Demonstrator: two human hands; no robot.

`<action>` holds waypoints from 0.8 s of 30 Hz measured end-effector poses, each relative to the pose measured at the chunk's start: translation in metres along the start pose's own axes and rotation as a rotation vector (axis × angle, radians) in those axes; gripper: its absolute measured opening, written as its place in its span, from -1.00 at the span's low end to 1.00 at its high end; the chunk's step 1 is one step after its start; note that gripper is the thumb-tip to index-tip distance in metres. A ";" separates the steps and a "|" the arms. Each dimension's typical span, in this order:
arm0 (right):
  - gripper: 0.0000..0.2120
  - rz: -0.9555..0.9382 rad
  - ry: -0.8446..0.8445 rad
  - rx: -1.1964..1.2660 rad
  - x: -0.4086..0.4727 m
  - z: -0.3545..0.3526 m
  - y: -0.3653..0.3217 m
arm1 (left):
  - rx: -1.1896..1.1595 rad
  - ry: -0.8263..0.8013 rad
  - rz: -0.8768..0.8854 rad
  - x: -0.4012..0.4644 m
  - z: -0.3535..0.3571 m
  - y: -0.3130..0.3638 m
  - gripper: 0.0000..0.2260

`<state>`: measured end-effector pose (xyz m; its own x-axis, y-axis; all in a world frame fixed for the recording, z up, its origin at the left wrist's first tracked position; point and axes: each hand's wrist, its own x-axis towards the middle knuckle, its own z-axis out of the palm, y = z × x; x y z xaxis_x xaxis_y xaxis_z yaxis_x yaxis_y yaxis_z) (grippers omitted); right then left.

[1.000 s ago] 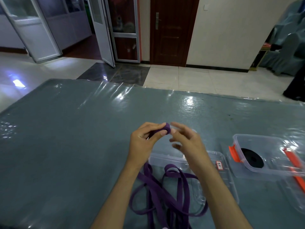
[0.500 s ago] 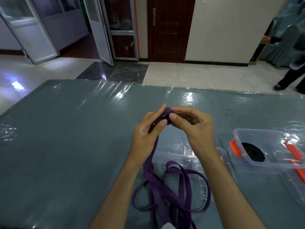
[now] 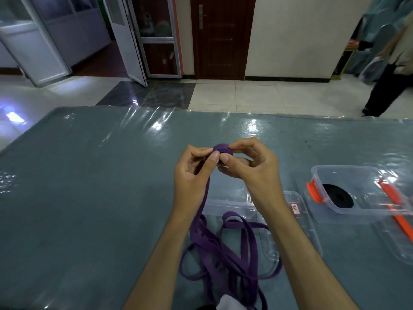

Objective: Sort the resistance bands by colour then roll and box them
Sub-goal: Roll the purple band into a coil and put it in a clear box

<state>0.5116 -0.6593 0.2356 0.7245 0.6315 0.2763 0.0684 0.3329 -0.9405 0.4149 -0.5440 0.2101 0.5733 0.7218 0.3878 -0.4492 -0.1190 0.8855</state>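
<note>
A purple resistance band [image 3: 223, 249] lies in loose loops on the grey table near me, and one strand rises to a small rolled-up end held above the table. My left hand [image 3: 192, 177] and my right hand [image 3: 250, 168] both pinch that small purple roll between thumbs and fingertips. A clear plastic box [image 3: 348, 193] with an orange clip at the right holds a rolled black band [image 3: 337, 198]. Part of the purple band lies over an open clear box [image 3: 299, 220] beneath my right forearm.
A clear lid with an orange clip [image 3: 395, 211] lies at the far right edge. The plastic-covered grey table [image 3: 89, 186] stretches wide to the left. A person [image 3: 388, 70] walks on the tiled floor beyond the table at the right.
My hands have lifted slightly and turned the purple roll, which now looks a little bigger. The person at the right has walked further into view.
</note>
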 end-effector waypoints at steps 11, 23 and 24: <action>-0.80 -0.023 0.048 -0.010 -0.001 -0.001 -0.013 | 0.123 -0.075 0.000 0.004 -0.008 0.010 -0.78; -0.78 -0.042 0.009 -0.105 -0.006 -0.006 -0.008 | 0.010 -0.091 0.093 0.010 -0.002 0.021 -0.82; -0.79 -0.055 0.023 -0.117 -0.007 -0.007 -0.008 | 0.018 -0.093 0.107 0.010 -0.001 0.021 -0.83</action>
<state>0.5110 -0.6708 0.2399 0.7332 0.5976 0.3244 0.1866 0.2820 -0.9411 0.4108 -0.5389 0.2320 0.5842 0.6381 0.5015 -0.4991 -0.2048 0.8420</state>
